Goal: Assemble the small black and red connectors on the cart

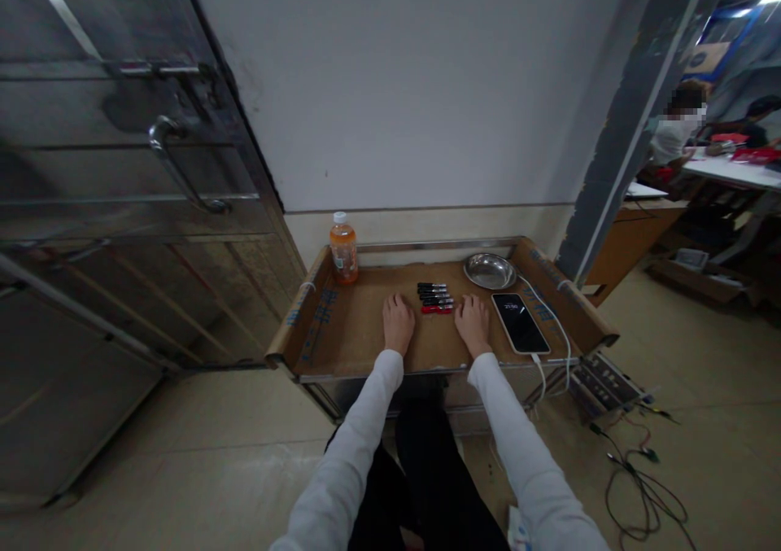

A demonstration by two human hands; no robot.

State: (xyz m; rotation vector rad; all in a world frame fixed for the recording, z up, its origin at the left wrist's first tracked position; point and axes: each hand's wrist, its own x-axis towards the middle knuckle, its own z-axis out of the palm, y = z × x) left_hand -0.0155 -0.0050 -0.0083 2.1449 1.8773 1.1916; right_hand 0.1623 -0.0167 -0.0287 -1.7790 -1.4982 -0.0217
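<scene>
My left hand point(399, 323) lies palm down on the cardboard-lined tabletop point(357, 331), its fingers loosely stretched out and nothing in them. Opposite it, my right hand point(473, 323) rests the same way. Between the two hands is a short row of several black marker pens point(433, 291), lying side by side. A red marker pen point(437, 310) lies nearest me in that row. The right fingertips are close beside the pens' ends; whether they touch the red one I cannot tell. A phone point(521, 324) with a lit screen lies to the right of my right hand.
A bottle of orange drink point(344, 250) stands at the back left. A shallow metal dish point(490, 271) sits at the back right, with a white cable point(558, 323) running past it to the phone. Cardboard-covered rails edge the sides. Black cables point(640, 486) lie on the floor; people sit far right.
</scene>
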